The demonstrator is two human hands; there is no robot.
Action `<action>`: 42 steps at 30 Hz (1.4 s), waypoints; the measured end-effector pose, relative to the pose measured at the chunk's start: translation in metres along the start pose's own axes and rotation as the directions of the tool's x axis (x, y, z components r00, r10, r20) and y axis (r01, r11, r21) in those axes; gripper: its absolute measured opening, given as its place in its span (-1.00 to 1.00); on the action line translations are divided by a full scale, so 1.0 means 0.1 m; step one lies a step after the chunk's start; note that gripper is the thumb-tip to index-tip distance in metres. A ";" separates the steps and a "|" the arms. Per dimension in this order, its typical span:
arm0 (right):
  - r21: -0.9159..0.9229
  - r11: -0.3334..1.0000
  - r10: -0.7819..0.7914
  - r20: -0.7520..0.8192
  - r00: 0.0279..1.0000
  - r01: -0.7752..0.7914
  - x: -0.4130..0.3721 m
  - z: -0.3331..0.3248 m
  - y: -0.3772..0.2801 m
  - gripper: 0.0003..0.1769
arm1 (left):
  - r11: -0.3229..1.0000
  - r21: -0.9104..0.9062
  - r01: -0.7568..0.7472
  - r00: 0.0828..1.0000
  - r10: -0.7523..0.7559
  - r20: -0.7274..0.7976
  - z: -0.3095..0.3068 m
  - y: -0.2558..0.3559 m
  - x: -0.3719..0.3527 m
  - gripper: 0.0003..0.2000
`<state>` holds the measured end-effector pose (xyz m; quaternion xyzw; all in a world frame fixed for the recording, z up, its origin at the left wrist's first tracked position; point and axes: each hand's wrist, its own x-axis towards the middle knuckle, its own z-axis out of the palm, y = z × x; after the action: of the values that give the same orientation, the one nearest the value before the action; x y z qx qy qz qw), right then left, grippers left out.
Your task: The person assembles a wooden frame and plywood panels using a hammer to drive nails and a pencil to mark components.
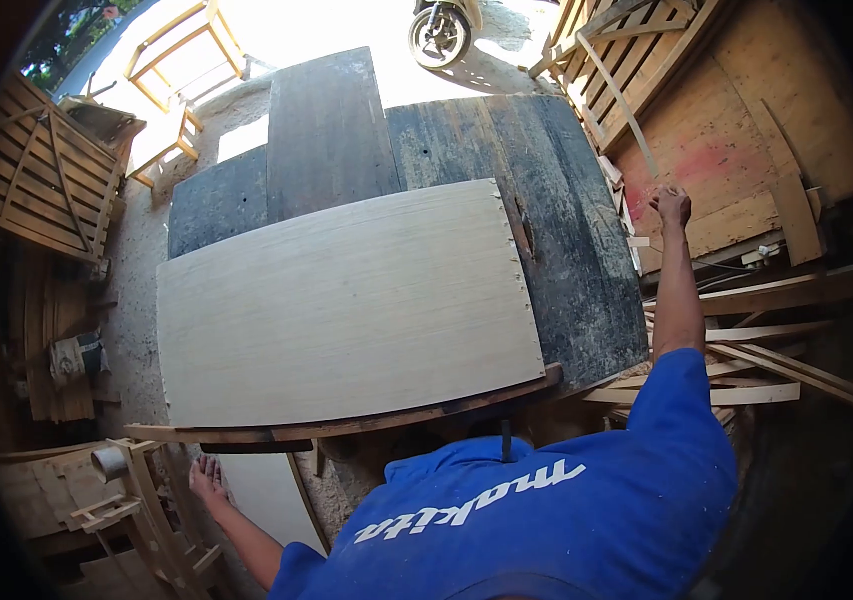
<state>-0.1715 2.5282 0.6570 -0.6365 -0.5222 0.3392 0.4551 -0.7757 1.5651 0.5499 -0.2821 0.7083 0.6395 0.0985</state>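
Note:
A pale plywood panel (pixel 346 310) lies flat in front of me, with small fastener-like marks along its right and left edges. It rests over dark, worn boards (pixel 566 220). My right hand (pixel 670 205) reaches out to the right of the boards, its fingers closed at the lower end of a thin wooden strip (pixel 618 100); the exact grip is small and hard to see. Down at the left, my left hand (pixel 209 480) is open, fingers stretched, below the near wooden edge (pixel 346 430) and beside another pale panel (pixel 261 495). It holds nothing that I can see.
Slatted wooden frames stand at the left (pixel 46 165) and upper right. Loose wood strips (pixel 746 390) are piled at my right. A wooden frame with a roll of tape (pixel 108 462) is at lower left. A motorbike wheel (pixel 439 38) and light wooden frames (pixel 186 50) are at the back.

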 end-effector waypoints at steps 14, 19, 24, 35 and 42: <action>-0.661 0.682 0.130 0.531 0.837 0.313 -4.03 0.22 1.20 -0.43 | 0.131 0.871 -0.474 0.796 0.485 0.361 0.70 0.53 1.64 -0.29; -0.558 0.770 0.035 0.522 0.852 0.310 -3.64 0.31 1.37 -0.42 | 0.112 0.894 -0.434 0.852 0.373 0.367 0.64 0.54 1.54 -0.24; -0.776 0.525 0.158 0.494 0.855 0.351 -3.65 0.27 1.55 -0.39 | 0.076 0.887 -0.456 0.830 0.396 0.393 0.64 0.42 1.59 -0.23; -0.753 0.575 0.162 0.488 0.858 0.320 -4.19 -0.10 1.35 -0.36 | 0.031 0.884 -0.466 0.852 0.285 0.439 0.11 0.19 1.78 -0.12; -0.723 0.661 0.266 0.475 0.839 0.200 -5.00 -1.07 1.51 -0.43 | 0.111 0.936 -0.333 0.940 0.121 0.320 -1.02 -0.25 1.41 -0.15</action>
<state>-0.1331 2.0115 0.5321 -0.6524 -0.7086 0.2680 -0.0221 -0.8560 1.4281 0.4744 0.0157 0.9749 0.0523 0.2161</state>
